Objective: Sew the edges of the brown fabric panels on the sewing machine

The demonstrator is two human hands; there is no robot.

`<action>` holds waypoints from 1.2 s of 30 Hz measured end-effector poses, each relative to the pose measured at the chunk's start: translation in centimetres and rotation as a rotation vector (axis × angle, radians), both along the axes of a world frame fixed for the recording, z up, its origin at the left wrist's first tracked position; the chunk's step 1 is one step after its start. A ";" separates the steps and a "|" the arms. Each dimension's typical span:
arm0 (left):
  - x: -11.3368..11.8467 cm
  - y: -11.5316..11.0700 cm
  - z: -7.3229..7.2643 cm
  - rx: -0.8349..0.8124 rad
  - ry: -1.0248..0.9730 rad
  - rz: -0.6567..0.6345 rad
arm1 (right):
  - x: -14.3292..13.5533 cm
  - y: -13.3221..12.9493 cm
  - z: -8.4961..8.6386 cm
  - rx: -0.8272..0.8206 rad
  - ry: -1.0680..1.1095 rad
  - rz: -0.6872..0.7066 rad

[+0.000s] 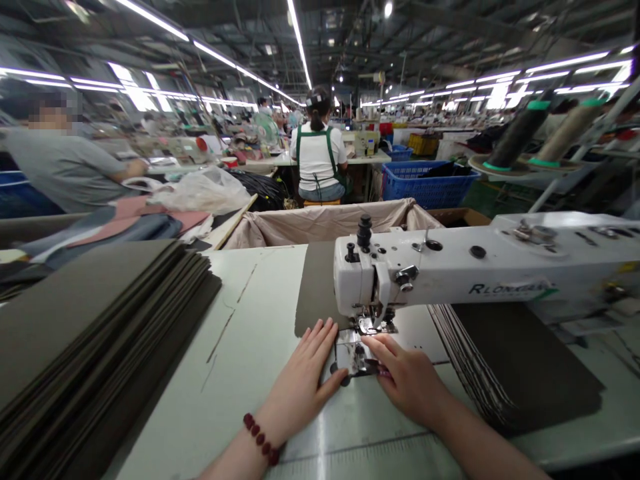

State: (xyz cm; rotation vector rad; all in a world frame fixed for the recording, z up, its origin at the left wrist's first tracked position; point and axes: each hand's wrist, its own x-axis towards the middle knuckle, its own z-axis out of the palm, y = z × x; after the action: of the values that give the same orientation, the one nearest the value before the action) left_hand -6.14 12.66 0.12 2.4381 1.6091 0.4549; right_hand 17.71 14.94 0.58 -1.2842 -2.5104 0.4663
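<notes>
A white sewing machine (430,267) reaches in from the right, its needle and presser foot over the metal plate. A dark olive fabric panel (316,287) lies behind and left of the foot. My left hand (304,377) rests flat with fingers spread, fingertips at the panel's near edge and thumb by the plate. A dark red bead bracelet (260,440) circles that wrist. My right hand (407,377) is just in front of the presser foot, its index finger stretched toward it and the other fingers curled around a small dark tool (373,367), mostly hidden.
A tall stack of olive panels (110,320) stands at left; another stack (520,360) lies under the machine arm. Behind the table is a cloth-lined bin (300,225). Thread cones (520,137) stand at upper right. People sit ahead and at far left.
</notes>
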 end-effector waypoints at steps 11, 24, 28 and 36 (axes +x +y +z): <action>-0.3 -0.2 1.2 0.154 0.060 0.226 | -0.1 -0.5 0.8 0.035 -0.022 -0.032; -7.3 -7.0 -0.4 -0.034 0.247 0.338 | 0.6 -1.0 1.0 0.058 -0.016 -0.084; -5.0 -10.3 -0.3 -0.076 0.146 0.120 | 0.6 -0.7 0.8 0.049 0.039 -0.096; 1.1 -11.1 0.9 -0.040 0.015 -0.045 | 3.7 -3.5 2.8 0.059 0.203 -0.233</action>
State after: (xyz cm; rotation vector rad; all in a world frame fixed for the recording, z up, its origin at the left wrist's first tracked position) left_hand -5.02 1.55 1.06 2.4482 1.5499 0.3946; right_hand 21.39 11.47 3.41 -1.4080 -2.1613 0.4410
